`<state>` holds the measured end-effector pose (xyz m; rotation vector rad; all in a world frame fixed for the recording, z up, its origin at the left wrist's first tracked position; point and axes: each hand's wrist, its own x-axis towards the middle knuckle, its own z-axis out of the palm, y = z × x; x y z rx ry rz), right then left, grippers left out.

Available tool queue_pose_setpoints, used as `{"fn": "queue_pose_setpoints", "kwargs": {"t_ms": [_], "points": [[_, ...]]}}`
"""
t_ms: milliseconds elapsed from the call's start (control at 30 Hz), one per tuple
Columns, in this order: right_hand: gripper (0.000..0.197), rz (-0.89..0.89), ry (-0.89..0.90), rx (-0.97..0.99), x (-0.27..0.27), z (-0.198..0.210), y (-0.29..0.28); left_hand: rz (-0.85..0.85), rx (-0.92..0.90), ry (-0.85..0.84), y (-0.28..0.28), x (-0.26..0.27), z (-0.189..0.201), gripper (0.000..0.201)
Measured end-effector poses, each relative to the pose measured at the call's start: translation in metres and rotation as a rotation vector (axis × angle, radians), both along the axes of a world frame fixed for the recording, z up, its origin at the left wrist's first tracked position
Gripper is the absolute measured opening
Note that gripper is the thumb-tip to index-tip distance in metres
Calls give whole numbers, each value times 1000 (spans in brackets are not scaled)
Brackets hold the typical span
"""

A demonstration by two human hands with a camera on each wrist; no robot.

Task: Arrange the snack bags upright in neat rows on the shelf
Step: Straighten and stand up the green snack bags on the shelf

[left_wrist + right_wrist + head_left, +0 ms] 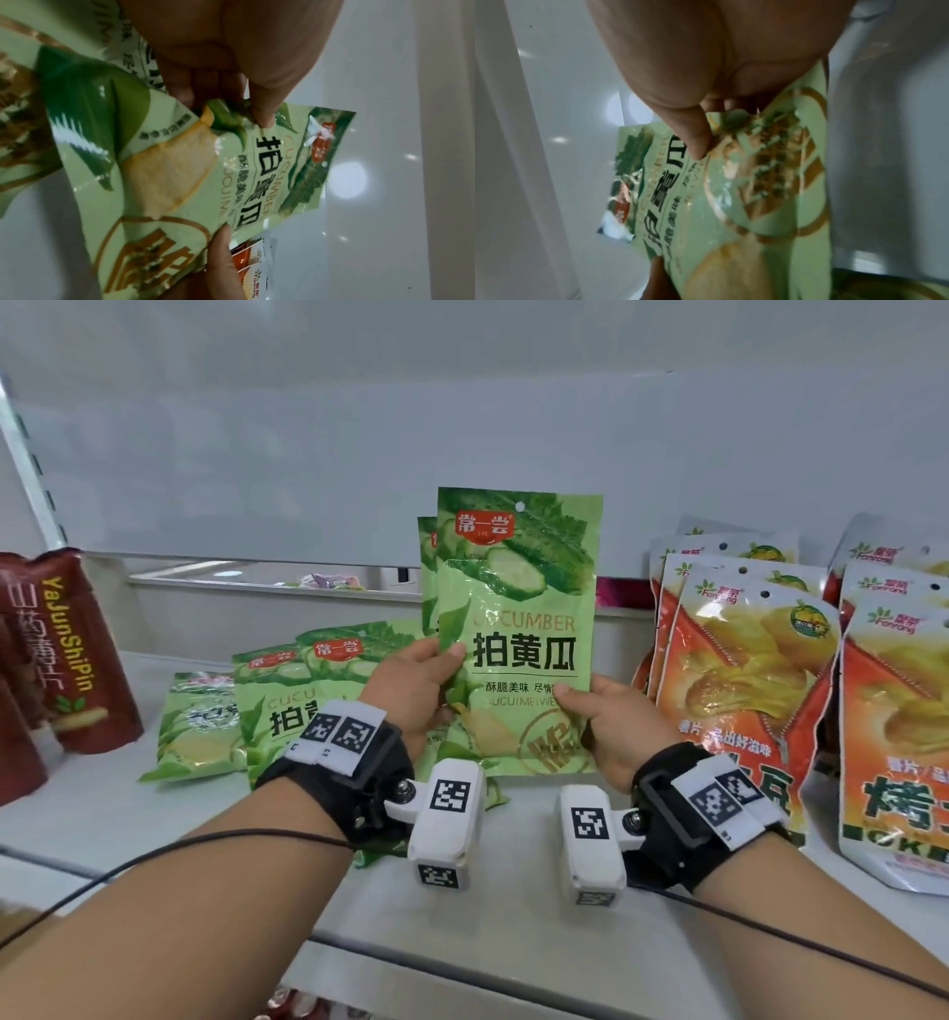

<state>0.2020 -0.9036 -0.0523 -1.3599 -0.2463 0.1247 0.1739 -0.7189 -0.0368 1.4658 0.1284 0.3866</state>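
While both hands' fingers [452, 654] pinch the upright green foil cucumber bag [518, 629], fallen green bags [272, 706] lie left of them, orange crisp bags [744, 670] right

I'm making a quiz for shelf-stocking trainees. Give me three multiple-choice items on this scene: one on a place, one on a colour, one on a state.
1. Where do the orange snack bags stand relative to the held cucumber bag?
A. to its right
B. to its left
C. on a shelf above it

2. What colour are the bags at the far left of the shelf?
A. blue
B. dark red-brown
C. white

3. How is the cucumber bag in the middle held?
A. lying flat, untouched
B. by one hand alone
C. upright, by both hands

Answers:
1 A, since the head view shows the orange rows on the right side.
2 B, since their dark red-brown fronts bear yellow lettering.
3 C, since the left hand pinches its left edge and the right hand its right edge, both thumbs on the front.
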Motion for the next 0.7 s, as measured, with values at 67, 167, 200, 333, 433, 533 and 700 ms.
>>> {"fn": "queue_pose_setpoints", "kwargs": {"t_ms": [67,167,200,333,433,533,700], "points": [[10,-28,-42,-26,0,0,0,-3,5,16,0,-4,-1,37],[7,-85,-56,36,2,0,1,-112,36,49,-3,-12,-6,18],[5,-100,-48,65,2,1,1,-123,49,42,-4,-14,-8,17],[6,-52,42,206,-1,2,-4,-20,37,-9,1,-12,-10,24],[7,-9,78,97,-4,-1,-8,34,86,-25,3,-12,-9,35],[8,-34,53,16,-6,-2,-8,54,101,-32,2,-13,-7,33],[17,-109,15,40,-8,2,-9,97,168,-51,4,-14,-6,24]]}}
